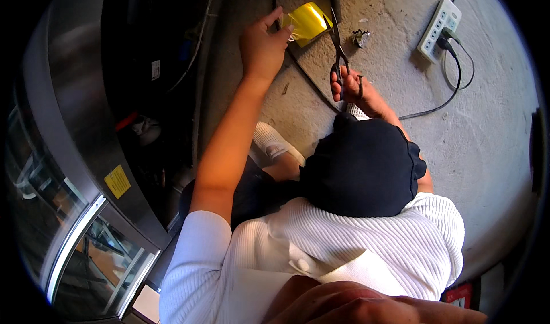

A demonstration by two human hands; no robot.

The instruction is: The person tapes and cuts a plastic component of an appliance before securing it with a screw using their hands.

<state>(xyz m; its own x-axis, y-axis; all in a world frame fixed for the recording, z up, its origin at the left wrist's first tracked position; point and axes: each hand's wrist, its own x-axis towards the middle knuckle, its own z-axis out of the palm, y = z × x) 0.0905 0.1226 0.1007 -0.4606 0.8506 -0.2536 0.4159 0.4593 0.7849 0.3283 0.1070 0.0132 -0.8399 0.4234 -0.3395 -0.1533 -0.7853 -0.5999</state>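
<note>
My left hand (263,48) pinches the left edge of a glossy yellow sheet (309,22), thumb and fingers closed on it. The sheet is slightly curved and catches the light; its exact material I cannot tell. My right hand (356,88) grips a pair of dark metal scissors (339,49), with fingers through the handle loops. The scissor blades point away from me and are spread apart at the right edge of the sheet. Whether they touch it is hard to make out.
A crumpled silvery scrap (360,38) lies on the concrete floor (395,15) right of the scissors. Farther right is a white power strip (440,29) with black plugs and a cord (441,109). A metal cabinet (86,95) stands at left. My white shoe (275,141) is below.
</note>
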